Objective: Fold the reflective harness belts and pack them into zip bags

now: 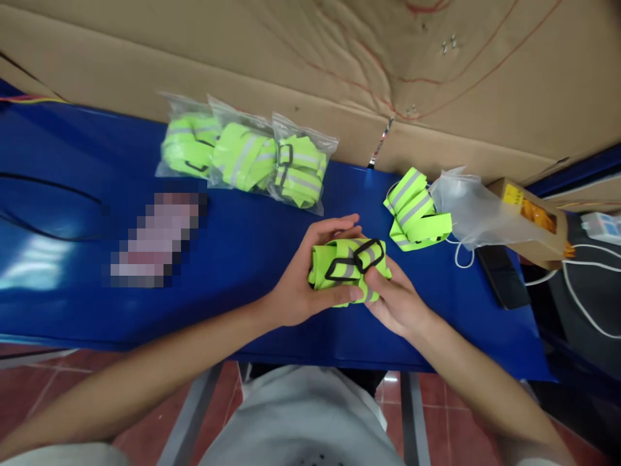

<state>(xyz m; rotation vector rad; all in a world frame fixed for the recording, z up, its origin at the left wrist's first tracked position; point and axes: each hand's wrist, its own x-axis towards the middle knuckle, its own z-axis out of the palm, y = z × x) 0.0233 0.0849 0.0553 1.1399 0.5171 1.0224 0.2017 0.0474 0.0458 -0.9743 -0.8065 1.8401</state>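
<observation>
Currently: folded yellow-green strap bundle held in both hands above the blue table

The strap bundle (345,270) is held near the front edge of the table (233,272); whether its underside touches the surface cannot be told. It is gripped from its left end by the left hand (301,285), curved around it with the fingers at the far side and the thumb laid along the near side. The other end is held by the right hand (400,301), whose thumb is pressed on the top just below one of two black buckles (356,259). Its remaining fingers are largely hidden. Such a two-sided hold is judged to serve compactness: springy folds would probably loosen if either end were released. Both buckles are turned upward, presumably so that the roll lies flatter beneath.

Three bagged bundles (245,158) are set in a row against the cardboard backing (145,84), touching or overlapping; by this placement the front working area is probably left free for the hands. To the right, an unbagged bundle (412,207) is seen beside a clear bag (478,207), perhaps so placed for easy reach; contact between them cannot be confirmed. Beyond, a cardboard box (553,249) and a dark phone (504,278) are noted.
</observation>
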